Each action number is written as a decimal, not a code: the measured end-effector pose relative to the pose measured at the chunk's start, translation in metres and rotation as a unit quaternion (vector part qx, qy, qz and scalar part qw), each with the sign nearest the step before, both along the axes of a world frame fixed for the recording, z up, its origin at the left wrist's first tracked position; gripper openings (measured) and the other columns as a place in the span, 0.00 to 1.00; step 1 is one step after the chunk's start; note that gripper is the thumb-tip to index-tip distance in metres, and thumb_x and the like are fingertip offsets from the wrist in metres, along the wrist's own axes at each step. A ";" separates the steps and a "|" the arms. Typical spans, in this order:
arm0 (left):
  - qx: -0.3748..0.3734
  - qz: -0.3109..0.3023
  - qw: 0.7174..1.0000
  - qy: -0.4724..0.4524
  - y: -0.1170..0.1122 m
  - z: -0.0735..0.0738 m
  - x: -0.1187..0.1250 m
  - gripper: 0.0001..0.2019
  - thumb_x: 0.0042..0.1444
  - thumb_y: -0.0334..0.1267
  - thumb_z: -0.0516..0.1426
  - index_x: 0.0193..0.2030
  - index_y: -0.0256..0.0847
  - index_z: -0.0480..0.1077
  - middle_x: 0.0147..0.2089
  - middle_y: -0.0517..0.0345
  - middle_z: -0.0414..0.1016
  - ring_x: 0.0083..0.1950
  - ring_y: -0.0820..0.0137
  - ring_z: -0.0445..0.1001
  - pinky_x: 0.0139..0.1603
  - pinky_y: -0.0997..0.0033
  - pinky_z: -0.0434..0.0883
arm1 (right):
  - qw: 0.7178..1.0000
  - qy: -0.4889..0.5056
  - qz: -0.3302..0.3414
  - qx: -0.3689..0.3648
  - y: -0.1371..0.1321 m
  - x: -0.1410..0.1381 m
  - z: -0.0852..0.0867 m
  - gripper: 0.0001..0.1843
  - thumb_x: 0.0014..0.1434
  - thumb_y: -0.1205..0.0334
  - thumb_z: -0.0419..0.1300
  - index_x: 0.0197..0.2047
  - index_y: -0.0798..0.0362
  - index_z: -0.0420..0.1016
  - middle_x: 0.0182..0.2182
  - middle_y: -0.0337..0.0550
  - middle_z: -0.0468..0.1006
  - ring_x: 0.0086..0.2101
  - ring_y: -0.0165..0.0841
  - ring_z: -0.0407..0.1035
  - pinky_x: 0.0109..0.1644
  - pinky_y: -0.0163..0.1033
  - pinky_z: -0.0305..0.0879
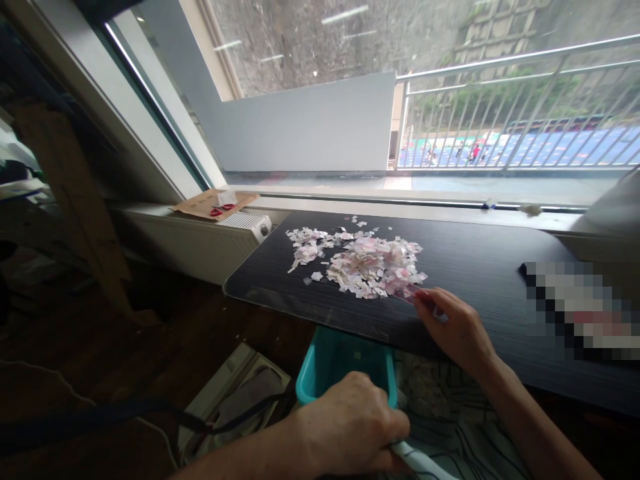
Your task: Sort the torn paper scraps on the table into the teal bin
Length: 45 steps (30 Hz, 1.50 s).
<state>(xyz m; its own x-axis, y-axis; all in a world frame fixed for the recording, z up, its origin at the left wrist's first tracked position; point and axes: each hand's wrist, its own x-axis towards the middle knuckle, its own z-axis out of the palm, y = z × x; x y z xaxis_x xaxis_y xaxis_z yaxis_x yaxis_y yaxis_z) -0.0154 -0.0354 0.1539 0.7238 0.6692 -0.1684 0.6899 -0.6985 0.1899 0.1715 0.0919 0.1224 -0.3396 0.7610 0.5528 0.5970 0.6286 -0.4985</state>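
A mostly hidden white thing (pixel 417 461) is clenched in the left hand (pixel 350 430), while scraps (pixel 370 263) are touched by the unclenched right hand (pixel 456 328).

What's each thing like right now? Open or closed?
Heap of small pink and white paper bits: loose, spread on the dark wooden table.
Teal plastic tub: open on top, below the table's edge.
Right hand: open, fingertips at the heap's edge.
Left hand: closed around a pale handle beside the tub.
Brown cardboard sheet: lying flat on the white radiator.
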 end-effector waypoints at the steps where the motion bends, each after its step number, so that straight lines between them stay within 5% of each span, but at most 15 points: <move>1: 0.001 0.000 1.000 -0.001 0.000 0.000 0.000 0.18 0.56 0.55 0.56 0.30 0.42 0.69 0.25 0.58 0.74 0.27 0.62 0.75 0.28 0.68 0.67 | 1.000 -0.007 0.001 -0.003 -0.001 0.000 0.000 0.09 0.60 0.61 0.53 0.37 0.53 0.73 0.30 0.43 0.76 0.30 0.32 0.69 0.37 0.36 0.64; 7: -0.006 -0.004 1.000 -0.015 0.001 0.000 0.000 0.18 0.56 0.55 0.56 0.29 0.41 0.69 0.24 0.58 0.73 0.26 0.66 0.74 0.29 0.70 0.66 | 1.000 0.008 -0.007 -0.019 -0.002 0.001 -0.002 0.08 0.58 0.61 0.55 0.34 0.52 0.74 0.25 0.39 0.75 0.24 0.29 0.66 0.31 0.34 0.64; 31: 0.002 -0.003 1.000 -0.020 0.000 -0.003 0.000 0.18 0.57 0.56 0.56 0.30 0.41 0.69 0.25 0.57 0.74 0.25 0.66 0.73 0.28 0.70 0.65 | 0.998 0.028 -0.006 -0.057 -0.001 0.001 -0.005 0.10 0.59 0.59 0.56 0.37 0.54 0.75 0.27 0.40 0.76 0.25 0.29 0.66 0.31 0.34 0.64; 45: 0.013 -0.007 1.000 -0.010 0.000 -0.003 0.001 0.17 0.55 0.55 0.57 0.30 0.43 0.69 0.24 0.58 0.74 0.26 0.64 0.74 0.26 0.69 0.65 | 0.987 0.007 0.118 -0.106 -0.003 -0.001 -0.001 0.07 0.59 0.61 0.57 0.37 0.52 0.75 0.30 0.39 0.76 0.29 0.29 0.67 0.34 0.32 0.64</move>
